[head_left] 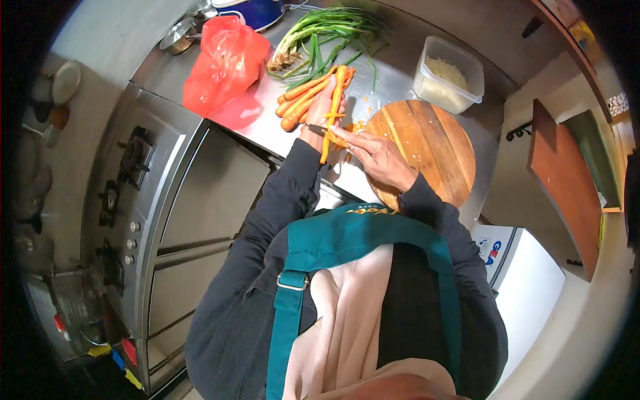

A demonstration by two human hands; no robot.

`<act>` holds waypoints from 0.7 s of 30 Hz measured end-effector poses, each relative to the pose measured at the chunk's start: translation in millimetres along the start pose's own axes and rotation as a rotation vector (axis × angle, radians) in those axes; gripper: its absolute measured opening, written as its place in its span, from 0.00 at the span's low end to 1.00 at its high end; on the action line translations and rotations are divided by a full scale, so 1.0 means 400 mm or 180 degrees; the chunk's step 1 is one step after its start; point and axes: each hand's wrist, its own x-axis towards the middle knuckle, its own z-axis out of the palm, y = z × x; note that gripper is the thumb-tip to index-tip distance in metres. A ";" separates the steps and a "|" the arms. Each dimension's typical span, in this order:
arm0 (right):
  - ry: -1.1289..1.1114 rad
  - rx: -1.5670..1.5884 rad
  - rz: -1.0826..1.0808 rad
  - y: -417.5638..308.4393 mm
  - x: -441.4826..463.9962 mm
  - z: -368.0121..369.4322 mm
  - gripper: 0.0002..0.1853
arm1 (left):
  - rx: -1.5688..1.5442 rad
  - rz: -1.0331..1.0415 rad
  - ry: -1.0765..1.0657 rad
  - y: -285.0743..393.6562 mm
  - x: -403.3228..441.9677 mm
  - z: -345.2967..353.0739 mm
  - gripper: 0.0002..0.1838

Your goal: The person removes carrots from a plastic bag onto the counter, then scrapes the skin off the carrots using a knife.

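My left hand [323, 107] is wrapped round a long orange carrot [341, 83], which points away from me, its near end over my wrist. My right hand [383, 159] is closed on a small bladed tool [316, 129] with a narrow dark end lying across the carrot. Fingers hide most of the tool, so its exact kind is unclear. Orange strips hang around the carrot near the fingertips. Just beyond and left of my left hand lies a pile of carrots [293, 110]. The round wooden board [433, 153] sits beside my right hand, with small orange scraps near its left edge.
Spring onions [333, 33] lie at the back of the steel counter. A red plastic bag [223, 70] stands left, near a metal pan [179, 37] and a blue container [257, 12]. A clear tub [448, 75] holds pale shreds. The gas stove [133, 193] is at left.
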 end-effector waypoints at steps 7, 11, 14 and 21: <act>0.0886 0.0059 -0.0364 0.053 0.020 -0.011 0.22 | -0.0307 0.0698 0.0379 -0.018 -0.038 0.086 0.24; 0.0172 -0.0163 -0.0093 -0.012 -0.009 -0.018 0.22 | -0.0587 0.0148 0.0119 -0.004 -0.009 0.047 0.19; 0.0236 0.0134 -0.0218 0.004 -0.003 0.000 0.22 | -0.0585 0.0207 0.0159 0.004 -0.023 0.064 0.19; 0.0262 -0.0300 -0.0046 0.009 0.016 0.005 0.22 | -0.0638 0.0289 0.0205 0.007 -0.031 0.056 0.21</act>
